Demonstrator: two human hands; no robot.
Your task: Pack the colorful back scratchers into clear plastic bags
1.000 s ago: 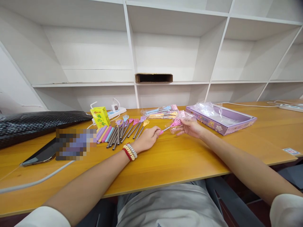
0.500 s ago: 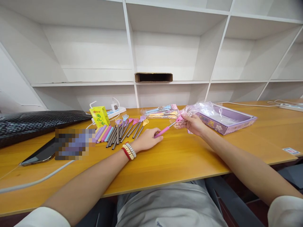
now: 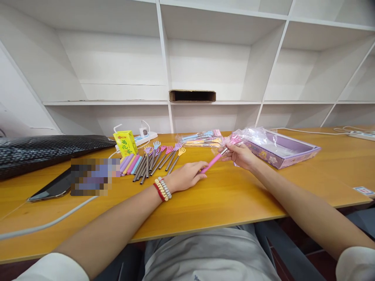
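Note:
A back scratcher (image 3: pixel 213 161) with a pink handle and a metal shaft is stretched between my hands above the table. My left hand (image 3: pixel 189 175) is closed on the end of the pink handle. My right hand (image 3: pixel 239 155) pinches it near the pink claw head, together with a clear plastic wrapper (image 3: pixel 254 134). Left of my hands lie several metal shafts with coloured claw heads (image 3: pixel 156 158). Several separate handles (image 3: pixel 130 164) in purple, yellow, pink and blue lie beside them. Packaged back scratchers (image 3: pixel 202 138) rest behind my right hand.
An open purple box (image 3: pixel 293 159) sits at right with clear plastic in it. At left are a yellow drink carton (image 3: pixel 125 143), a power strip (image 3: pixel 149 137), a phone (image 3: pixel 51 186), a white cable (image 3: pixel 58 220) and a black bag (image 3: pixel 52 154). White shelves (image 3: pixel 211 66) rise behind.
The back scratcher has shifted slightly right and tilted up more steeply. My left hand has moved a little to the right with the handle. The claw head now lies farther inside the plastic.

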